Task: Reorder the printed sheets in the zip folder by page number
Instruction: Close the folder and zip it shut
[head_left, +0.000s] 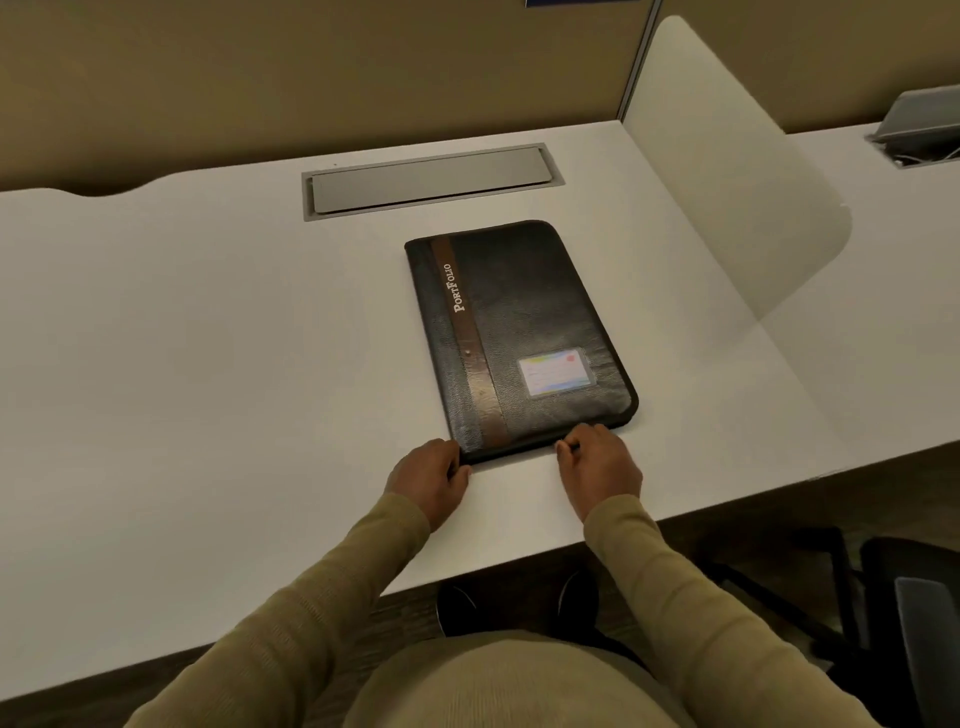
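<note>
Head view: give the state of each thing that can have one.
Black leather zip folder: closed, lying flat on the white desk.
Grey metal desk flap: shut.
Grey lid on the neighbouring desk: looks raised.
Left hand: grips the folder's near left corner.
Right hand: fingers curled, pinching at the folder's near edge.

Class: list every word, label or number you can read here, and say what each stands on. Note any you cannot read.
"PortFolio": white letters along the brown strip of the black zip folder.
Card on the folder's cover: too blurred to read.
No other text shows.
</note>
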